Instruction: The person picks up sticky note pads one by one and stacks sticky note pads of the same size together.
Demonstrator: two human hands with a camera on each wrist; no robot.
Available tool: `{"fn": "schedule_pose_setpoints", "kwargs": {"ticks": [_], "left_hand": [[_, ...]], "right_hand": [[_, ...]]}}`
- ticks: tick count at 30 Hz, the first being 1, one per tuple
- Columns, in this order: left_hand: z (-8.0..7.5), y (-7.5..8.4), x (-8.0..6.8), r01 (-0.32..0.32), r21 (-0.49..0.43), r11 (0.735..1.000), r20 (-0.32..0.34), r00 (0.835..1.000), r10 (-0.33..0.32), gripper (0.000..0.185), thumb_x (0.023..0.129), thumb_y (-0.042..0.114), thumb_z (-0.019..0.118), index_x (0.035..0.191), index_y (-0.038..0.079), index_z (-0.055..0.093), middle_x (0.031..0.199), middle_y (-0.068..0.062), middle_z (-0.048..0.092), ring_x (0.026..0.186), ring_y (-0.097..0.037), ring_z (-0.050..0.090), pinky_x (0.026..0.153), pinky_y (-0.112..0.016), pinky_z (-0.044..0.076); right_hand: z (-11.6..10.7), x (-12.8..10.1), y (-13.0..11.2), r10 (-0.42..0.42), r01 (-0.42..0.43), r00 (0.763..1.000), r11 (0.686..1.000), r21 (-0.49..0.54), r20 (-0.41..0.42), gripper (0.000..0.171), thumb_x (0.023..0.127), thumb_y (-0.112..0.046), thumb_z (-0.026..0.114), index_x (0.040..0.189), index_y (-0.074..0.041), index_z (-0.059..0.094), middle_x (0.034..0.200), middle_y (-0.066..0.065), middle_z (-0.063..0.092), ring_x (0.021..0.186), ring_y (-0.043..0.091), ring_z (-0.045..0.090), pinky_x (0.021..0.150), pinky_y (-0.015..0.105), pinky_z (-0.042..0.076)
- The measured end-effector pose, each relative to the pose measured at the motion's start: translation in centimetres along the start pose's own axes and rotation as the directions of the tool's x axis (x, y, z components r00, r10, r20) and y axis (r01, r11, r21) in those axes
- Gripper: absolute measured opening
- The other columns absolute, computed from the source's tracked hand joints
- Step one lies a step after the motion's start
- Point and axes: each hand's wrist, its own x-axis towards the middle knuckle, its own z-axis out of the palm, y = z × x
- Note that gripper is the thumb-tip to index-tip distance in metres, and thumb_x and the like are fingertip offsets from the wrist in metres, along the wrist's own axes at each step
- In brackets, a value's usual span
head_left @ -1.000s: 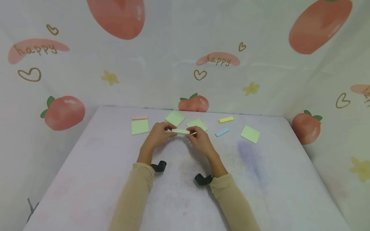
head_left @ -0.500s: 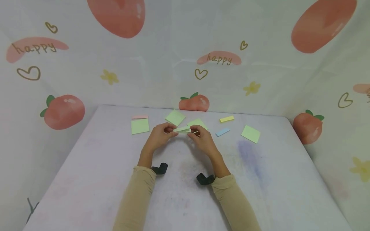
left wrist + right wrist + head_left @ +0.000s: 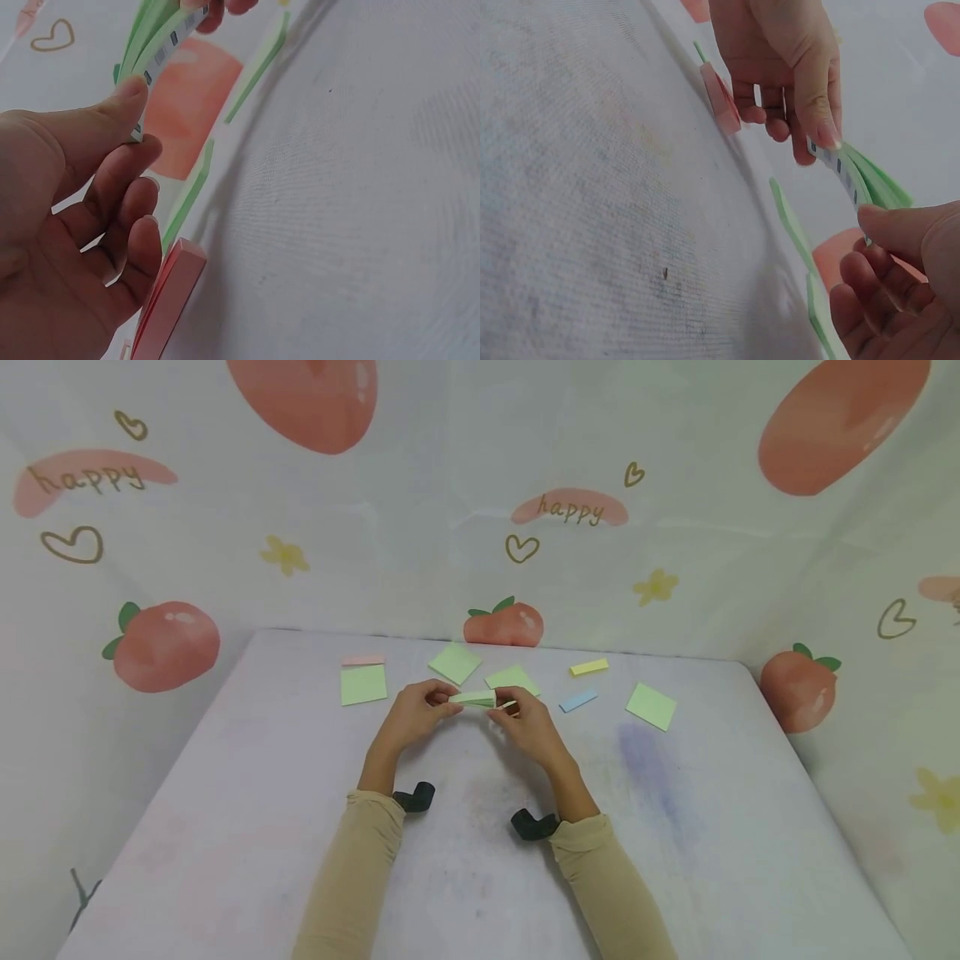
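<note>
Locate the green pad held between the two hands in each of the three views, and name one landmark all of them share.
Head: the green pad is near the centre, slightly below the middle.
Left wrist: at the top, left of centre.
Right wrist: right of centre, about mid-height.
Shared landmark: the left hand, pinching one end of it.

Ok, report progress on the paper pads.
Likely done: the pink paper strip lies beside the leftmost green square paper pad. In hand: a fanned green paper pad, pinched by left hand and right hand. Perhaps left: the yellow paper strip and blue paper strip, each apart from any square.
</note>
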Motion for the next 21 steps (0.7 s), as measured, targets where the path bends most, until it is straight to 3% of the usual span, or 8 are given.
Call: {"fn": "schedule_pose_setpoints", "kwargs": {"ticks": [7, 10, 13, 15, 17, 21], "left_hand": [[0.4, 0.0, 0.0, 0.009, -0.001, 1.000, -0.009, 1.000, -0.009, 0.031, 0.089, 0.032, 0.080, 0.114, 0.016, 0.074, 0.108, -0.006, 0.073, 0.098, -0.021, 0.066, 0.087, -0.035, 0.052], [0.6, 0.0, 0.0, 0.016, 0.020, 1.000, -0.013, 1.000, -0.016, 0.030, 0.088, 0.033, 0.081, 0.114, 0.018, 0.075, 0.110, -0.005, 0.074, 0.101, -0.021, 0.067, 0.094, -0.042, 0.051], [0.7, 0.1, -0.1, 0.029, 0.054, 0.998, -0.013, 1.000, -0.028, 0.029, 0.087, 0.032, 0.082, 0.113, 0.021, 0.075, 0.111, -0.003, 0.076, 0.106, -0.023, 0.068, 0.111, -0.066, 0.034], [0.7, 0.3, -0.2, 0.030, 0.084, 0.996, -0.008, 1.000, -0.029, 0.029, 0.086, 0.031, 0.082, 0.113, 0.022, 0.076, 0.111, -0.001, 0.077, 0.110, -0.024, 0.067, 0.111, -0.080, 0.018], [0.8, 0.3, -0.3, 0.023, 0.110, 0.994, 0.000, 1.000, -0.023, 0.027, 0.086, 0.029, 0.082, 0.112, 0.023, 0.077, 0.110, 0.000, 0.078, 0.113, -0.024, 0.067, 0.110, -0.083, 0.012], [1.0, 0.2, -0.1, -0.039, 0.143, 0.989, 0.017, 0.999, 0.037, 0.025, 0.086, 0.024, 0.082, 0.110, 0.019, 0.078, 0.107, -0.003, 0.079, 0.115, -0.026, 0.067, 0.111, -0.061, 0.039]], "right_hand": [[-0.5, 0.0, 0.4, 0.005, -0.004, 1.000, 1.000, -0.017, 0.027, 0.036, 0.095, -0.015, 0.072, 0.128, -0.006, 0.064, 0.117, 0.014, 0.066, 0.103, 0.030, 0.069, 0.085, 0.039, 0.057], [-0.7, -0.1, 0.6, 0.015, -0.013, 0.998, 0.999, -0.038, 0.056, 0.033, 0.094, -0.017, 0.074, 0.124, -0.006, 0.065, 0.112, 0.012, 0.067, 0.100, 0.028, 0.069, 0.079, 0.033, 0.055], [-0.9, -0.2, 0.9, 0.035, -0.030, 0.996, 0.998, -0.052, 0.084, 0.029, 0.094, -0.018, 0.074, 0.120, -0.008, 0.066, 0.110, 0.011, 0.069, 0.095, 0.024, 0.068, 0.073, 0.028, 0.052], [-0.9, -0.2, 1.1, 0.053, -0.048, 0.994, 0.998, -0.051, 0.100, 0.027, 0.094, -0.017, 0.074, 0.118, -0.007, 0.067, 0.109, 0.012, 0.069, 0.093, 0.022, 0.068, 0.071, 0.027, 0.052], [-1.0, -0.2, 1.2, 0.076, -0.070, 0.991, 0.996, -0.056, 0.107, 0.026, 0.094, -0.017, 0.074, 0.117, -0.007, 0.067, 0.107, 0.012, 0.070, 0.092, 0.021, 0.068, 0.070, 0.026, 0.052], [-1.0, -0.1, 1.4, 0.109, -0.101, 0.988, 0.992, -0.076, 0.110, 0.025, 0.093, -0.017, 0.075, 0.116, -0.007, 0.068, 0.105, 0.011, 0.069, 0.091, 0.022, 0.067, 0.069, 0.026, 0.052]]}}
